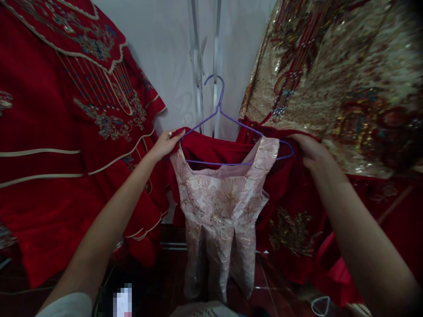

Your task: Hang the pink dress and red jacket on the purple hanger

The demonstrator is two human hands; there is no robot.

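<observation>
A purple wire hanger (pixel 228 121) hangs in the middle with a small pink floral brocade dress (pixel 221 207) on it. A plain red garment (pixel 214 149) is draped over the hanger behind the dress. My left hand (pixel 165 143) pinches the left end of that red cloth at the hanger's shoulder. My right hand (pixel 309 152) is closed on the red cloth at the hanger's right end, fingers partly buried in the fabric.
A large red embroidered robe (pixel 66 145) hangs at left. A gold sequinned red garment (pixel 340 83) hangs at right. Behind stands a white wall with metal rails (pixel 198 61). Dark red tiled floor (pixel 264 286) lies below, with a white hanger (pixel 320 306) on it.
</observation>
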